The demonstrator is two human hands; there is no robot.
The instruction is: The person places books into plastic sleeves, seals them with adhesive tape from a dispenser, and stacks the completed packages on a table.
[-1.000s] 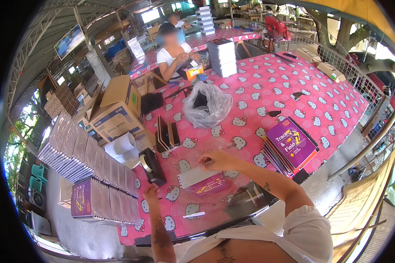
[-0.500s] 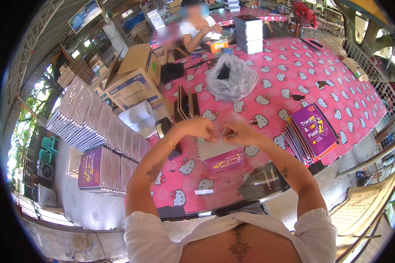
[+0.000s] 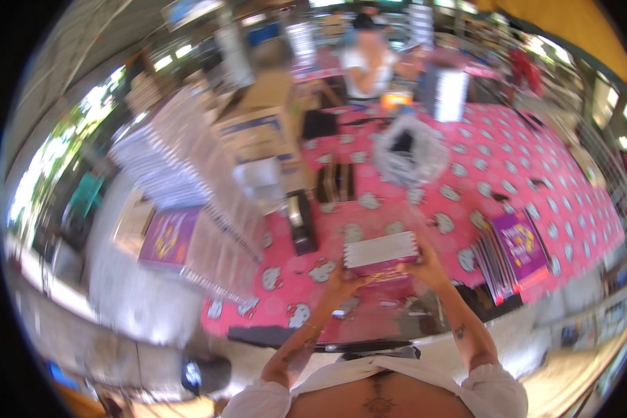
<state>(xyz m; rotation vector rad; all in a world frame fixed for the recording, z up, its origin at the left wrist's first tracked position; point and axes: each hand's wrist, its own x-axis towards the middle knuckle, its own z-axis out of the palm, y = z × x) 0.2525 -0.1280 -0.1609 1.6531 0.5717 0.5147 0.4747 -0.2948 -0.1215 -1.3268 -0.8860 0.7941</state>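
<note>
A spiral-bound notebook (image 3: 380,253) with a purple lower part and a white upper part is held level in front of me, just above the table's near side. My left hand (image 3: 343,281) grips its left edge, and its right edge is in my right hand (image 3: 430,266). Both sets of fingers bend round the sides, with some fingertips hidden beneath. Clear plastic film shows faintly about the notebook; where it begins and ends I cannot make out. A black tape dispenser (image 3: 302,221) stands to the left of the notebook.
Tall stacks of wrapped notebooks (image 3: 223,237) rise at the left, with a cardboard box (image 3: 261,139) behind. On the pink patterned table (image 3: 467,174) are a clear plastic bag (image 3: 409,157), a dark wooden holder (image 3: 336,182) and a purple notebook pile (image 3: 519,247). A person (image 3: 369,66) sits at the far side.
My hands were close together above the notebook, fingers pinched at the film; now they have parted and grip its two sides. The view has swung left and is blurred.
</note>
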